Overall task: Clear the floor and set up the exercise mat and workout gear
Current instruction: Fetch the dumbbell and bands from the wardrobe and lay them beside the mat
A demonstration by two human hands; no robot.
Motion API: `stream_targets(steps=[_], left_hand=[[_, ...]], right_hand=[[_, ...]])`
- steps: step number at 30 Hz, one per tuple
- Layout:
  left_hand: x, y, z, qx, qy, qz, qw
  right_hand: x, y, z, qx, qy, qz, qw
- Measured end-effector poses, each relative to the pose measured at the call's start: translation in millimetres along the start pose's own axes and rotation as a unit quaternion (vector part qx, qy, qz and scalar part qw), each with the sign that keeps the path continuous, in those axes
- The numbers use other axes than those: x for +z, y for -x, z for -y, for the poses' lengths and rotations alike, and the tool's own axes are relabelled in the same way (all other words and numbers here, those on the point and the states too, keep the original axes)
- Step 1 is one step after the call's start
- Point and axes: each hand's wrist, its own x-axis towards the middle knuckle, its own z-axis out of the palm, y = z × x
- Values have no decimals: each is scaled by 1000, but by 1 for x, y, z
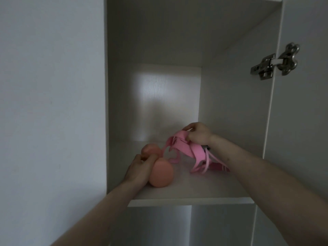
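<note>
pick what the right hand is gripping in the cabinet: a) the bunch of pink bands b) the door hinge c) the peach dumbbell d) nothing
a: the right hand is closed on the pink bands, lifting the bunch off the shelf, while the left hand is on the peach dumbbell.

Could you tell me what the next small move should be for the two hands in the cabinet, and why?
Probably lift both items off the shelf and draw them out. The left hand already grips the peach dumbbell at its handle, and the right hand is closed on the pink resistance bands, whose loose ends lie on the shelf.
</note>
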Motion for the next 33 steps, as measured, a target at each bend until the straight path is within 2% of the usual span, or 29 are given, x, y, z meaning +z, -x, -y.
stream_targets(steps=[5,9,14,19,28,33], left_hand=[[0,-1,0,1,-4,-1,1000],[0,5,-4,-4,-1,24,1000],[-1,9,-4,3,37,50,998],[-4,12,-5,7,85,53,995],[-5,18,-13,13,142,55,988],[-3,8,-7,39,189,21,981]], right_hand=[[4,5,7,-29,62,-6,998],[10,9,-2,-1,122,2,993],[12,9,-10,27,133,7,991],[10,10,-6,48,104,29,993],[29,50,10,-65,-13,-96,993],[32,94,17,-73,-73,-144,984]])
